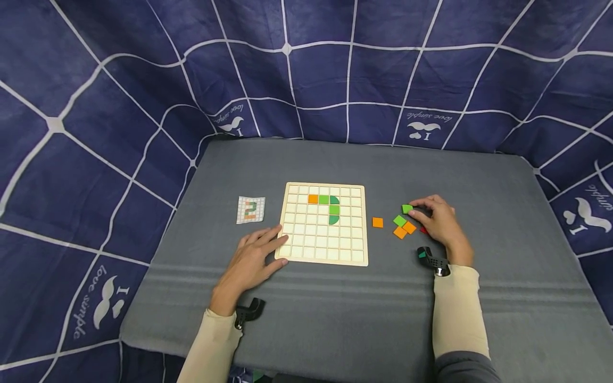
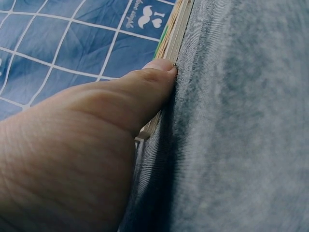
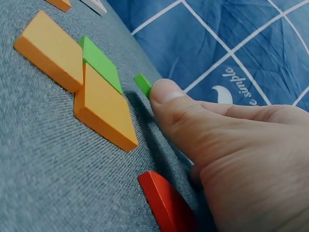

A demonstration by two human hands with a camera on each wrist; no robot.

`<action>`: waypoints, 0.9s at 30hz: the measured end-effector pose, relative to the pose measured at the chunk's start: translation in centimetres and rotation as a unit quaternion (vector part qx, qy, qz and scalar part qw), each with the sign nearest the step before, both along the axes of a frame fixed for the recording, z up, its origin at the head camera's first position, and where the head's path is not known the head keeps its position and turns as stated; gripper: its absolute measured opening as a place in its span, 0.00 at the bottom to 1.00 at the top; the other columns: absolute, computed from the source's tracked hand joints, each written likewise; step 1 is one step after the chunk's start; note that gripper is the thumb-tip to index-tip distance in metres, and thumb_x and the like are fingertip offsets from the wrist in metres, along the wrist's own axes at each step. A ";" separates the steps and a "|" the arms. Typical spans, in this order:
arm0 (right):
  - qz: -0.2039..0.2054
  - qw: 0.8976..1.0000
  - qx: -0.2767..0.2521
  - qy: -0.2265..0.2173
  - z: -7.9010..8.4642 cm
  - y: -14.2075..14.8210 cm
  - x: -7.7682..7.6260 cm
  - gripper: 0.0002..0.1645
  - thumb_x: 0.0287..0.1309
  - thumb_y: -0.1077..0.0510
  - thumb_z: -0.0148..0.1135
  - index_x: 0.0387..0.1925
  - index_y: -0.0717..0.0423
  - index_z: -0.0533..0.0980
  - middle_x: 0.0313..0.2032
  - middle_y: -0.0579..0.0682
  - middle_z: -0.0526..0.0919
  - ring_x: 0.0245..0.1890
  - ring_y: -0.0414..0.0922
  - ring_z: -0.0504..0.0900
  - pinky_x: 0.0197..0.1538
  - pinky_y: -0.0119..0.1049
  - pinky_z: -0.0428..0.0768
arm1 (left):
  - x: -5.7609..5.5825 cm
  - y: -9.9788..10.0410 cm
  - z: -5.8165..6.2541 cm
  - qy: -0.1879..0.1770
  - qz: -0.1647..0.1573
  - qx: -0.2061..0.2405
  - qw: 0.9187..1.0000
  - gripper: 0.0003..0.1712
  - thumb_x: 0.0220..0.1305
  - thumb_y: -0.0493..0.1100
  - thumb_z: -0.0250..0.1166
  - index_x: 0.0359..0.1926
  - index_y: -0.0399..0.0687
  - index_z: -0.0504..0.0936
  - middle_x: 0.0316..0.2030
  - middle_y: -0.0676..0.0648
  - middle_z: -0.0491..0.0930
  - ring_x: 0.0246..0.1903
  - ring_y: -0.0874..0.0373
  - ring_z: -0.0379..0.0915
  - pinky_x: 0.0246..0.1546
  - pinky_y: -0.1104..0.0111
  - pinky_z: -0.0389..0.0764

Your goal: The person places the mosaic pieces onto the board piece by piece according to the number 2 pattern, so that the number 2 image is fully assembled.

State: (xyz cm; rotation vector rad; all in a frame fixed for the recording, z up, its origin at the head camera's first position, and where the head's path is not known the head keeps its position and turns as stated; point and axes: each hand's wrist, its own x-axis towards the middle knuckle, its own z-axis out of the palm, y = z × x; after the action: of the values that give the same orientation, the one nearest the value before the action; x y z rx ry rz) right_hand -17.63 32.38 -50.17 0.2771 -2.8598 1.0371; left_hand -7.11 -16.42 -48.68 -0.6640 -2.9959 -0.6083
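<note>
My right hand [image 1: 440, 223] pinches a light green tile [image 1: 407, 209] between thumb and fingers, on the right side of the table. In the right wrist view only the end of that green tile [image 3: 142, 84] shows past the thumb. Just below it lie another green square [image 1: 399, 220], two orange squares [image 1: 409, 227] and a red curved piece [image 3: 166, 205], partly hidden by the hand in the head view. My left hand [image 1: 254, 258] rests with fingers extended on the lower left corner of a wooden grid board [image 1: 311, 242]; its thumb [image 2: 154, 79] touches the board's edge.
On the board, an orange square [image 1: 313, 199], light green squares [image 1: 324, 199] and dark green curved pieces [image 1: 333, 219] form a hook. A single orange square [image 1: 378, 222] lies right of the board. A printed pattern card [image 1: 250, 210] lies left. Patterned blue cloth [image 1: 316, 80] surrounds the grey table.
</note>
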 end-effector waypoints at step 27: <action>-0.070 0.977 -0.086 0.181 3.2 -3.2 -0.3 0.16 0.55 0.62 0.75 0.46 0.61 0.85 0.36 0.60 0.78 0.36 0.46 0.72 0.37 0.30 0.65 | 0.0 0.0 0.1 -0.008 -0.002 0.005 1.000 0.35 0.67 0.62 0.64 0.72 0.62 0.70 0.77 0.53 0.60 0.74 0.47 0.58 0.69 0.44 0.57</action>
State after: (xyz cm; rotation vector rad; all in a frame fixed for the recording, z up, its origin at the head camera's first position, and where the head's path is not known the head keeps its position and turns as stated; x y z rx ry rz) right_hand -17.94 29.21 -46.97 0.2197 -2.4133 1.0713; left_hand -7.16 -16.38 -48.53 -0.6682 -3.0048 -0.6297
